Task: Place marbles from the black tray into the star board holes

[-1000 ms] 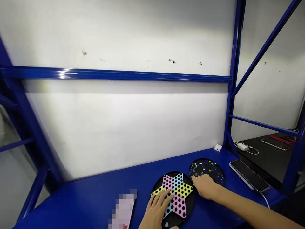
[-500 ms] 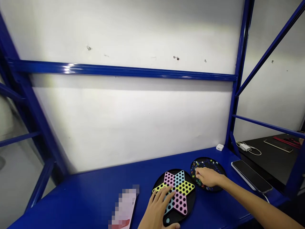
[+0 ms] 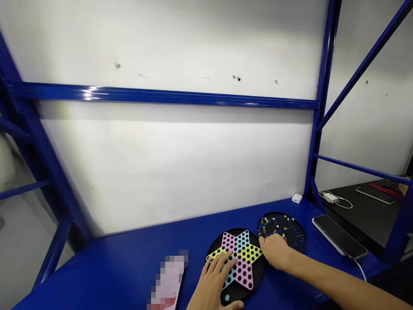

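Observation:
A round black board with a pastel six-pointed star full of holes, a Chinese checkers board (image 3: 244,274), lies on the blue table. My left hand (image 3: 213,275) rests on its left side, fingers spread and thumb at the near rim, covering part of the star. Right of it sits a round black tray (image 3: 294,239) scattered with colourful marbles. My right hand (image 3: 275,251) is closed, fingertips together, over the gap between board and tray at the tray's near left edge. Whatever it pinches is hidden.
A pixelated pink-white item (image 3: 169,280) lies left of the board. To the right rests a phone (image 3: 340,236) on a white box with a cable. A small white case (image 3: 297,198) stands near the wall. Blue metal posts (image 3: 314,150) frame the table.
My right hand has moved from over the marble tray toward me and slightly left, beside the board's right edge. Marbles in the tray have shifted. My left hand stays put.

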`<action>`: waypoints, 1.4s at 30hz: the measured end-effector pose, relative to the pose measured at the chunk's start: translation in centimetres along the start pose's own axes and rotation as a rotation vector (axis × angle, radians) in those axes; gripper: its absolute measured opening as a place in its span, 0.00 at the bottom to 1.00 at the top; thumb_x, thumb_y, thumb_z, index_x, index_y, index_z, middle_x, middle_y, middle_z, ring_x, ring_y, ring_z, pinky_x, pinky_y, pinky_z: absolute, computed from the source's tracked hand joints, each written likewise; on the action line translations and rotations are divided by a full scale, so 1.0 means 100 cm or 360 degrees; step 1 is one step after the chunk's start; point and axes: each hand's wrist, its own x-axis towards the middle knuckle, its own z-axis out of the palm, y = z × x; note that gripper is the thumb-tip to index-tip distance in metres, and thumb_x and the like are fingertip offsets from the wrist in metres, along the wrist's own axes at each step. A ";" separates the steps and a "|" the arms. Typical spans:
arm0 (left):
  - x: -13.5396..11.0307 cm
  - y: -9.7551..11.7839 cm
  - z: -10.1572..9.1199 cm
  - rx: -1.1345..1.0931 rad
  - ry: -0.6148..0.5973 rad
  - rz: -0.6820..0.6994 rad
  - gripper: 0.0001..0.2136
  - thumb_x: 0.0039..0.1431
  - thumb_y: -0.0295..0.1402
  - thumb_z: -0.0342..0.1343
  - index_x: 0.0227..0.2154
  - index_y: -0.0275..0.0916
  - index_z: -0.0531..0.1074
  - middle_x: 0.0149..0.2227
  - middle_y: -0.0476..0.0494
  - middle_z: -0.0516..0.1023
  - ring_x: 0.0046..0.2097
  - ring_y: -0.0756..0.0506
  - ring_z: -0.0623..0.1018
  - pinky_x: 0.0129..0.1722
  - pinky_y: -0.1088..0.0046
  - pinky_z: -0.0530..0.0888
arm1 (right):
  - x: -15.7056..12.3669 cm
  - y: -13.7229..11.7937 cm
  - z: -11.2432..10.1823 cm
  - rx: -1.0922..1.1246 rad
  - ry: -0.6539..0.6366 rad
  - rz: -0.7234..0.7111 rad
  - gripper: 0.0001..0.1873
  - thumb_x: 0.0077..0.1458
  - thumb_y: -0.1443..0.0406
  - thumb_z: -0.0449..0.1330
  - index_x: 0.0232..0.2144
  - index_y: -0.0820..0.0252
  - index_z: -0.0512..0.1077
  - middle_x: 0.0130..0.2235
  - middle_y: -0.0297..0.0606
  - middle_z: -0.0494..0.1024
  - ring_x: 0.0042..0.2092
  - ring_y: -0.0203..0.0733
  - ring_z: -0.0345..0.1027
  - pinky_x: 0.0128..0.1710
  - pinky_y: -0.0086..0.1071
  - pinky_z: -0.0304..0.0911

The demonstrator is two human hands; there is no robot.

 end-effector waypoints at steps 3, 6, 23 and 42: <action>0.000 0.001 -0.001 -0.0008 -0.0020 -0.0014 0.42 0.48 0.55 0.68 0.66 0.58 0.61 0.69 0.47 0.64 0.67 0.30 0.66 0.66 0.41 0.63 | 0.001 -0.004 0.004 -0.0026 0.0030 -0.0014 0.18 0.50 0.76 0.62 0.46 0.69 0.74 0.40 0.54 0.80 0.38 0.52 0.79 0.33 0.37 0.72; 0.000 0.000 -0.002 0.0001 -0.0028 -0.0015 0.41 0.50 0.58 0.65 0.66 0.58 0.61 0.69 0.47 0.64 0.67 0.30 0.66 0.66 0.40 0.63 | -0.002 -0.005 0.010 0.0015 0.0124 0.0068 0.18 0.56 0.79 0.54 0.48 0.70 0.73 0.42 0.55 0.81 0.40 0.52 0.79 0.33 0.37 0.72; -0.002 -0.007 0.005 0.0081 0.0080 0.0062 0.41 0.51 0.60 0.63 0.66 0.56 0.62 0.68 0.45 0.66 0.65 0.31 0.69 0.65 0.46 0.66 | -0.008 0.003 0.025 0.0240 0.0318 0.0214 0.25 0.60 0.76 0.48 0.58 0.69 0.67 0.46 0.58 0.80 0.40 0.53 0.79 0.37 0.40 0.71; -0.001 0.000 -0.003 0.0040 0.0018 0.0004 0.40 0.50 0.58 0.64 0.65 0.56 0.63 0.68 0.45 0.66 0.66 0.30 0.67 0.65 0.46 0.65 | 0.007 0.042 0.041 0.2384 0.1252 0.0759 0.29 0.61 0.38 0.47 0.22 0.52 0.53 0.19 0.26 0.57 0.21 0.35 0.51 0.22 0.30 0.50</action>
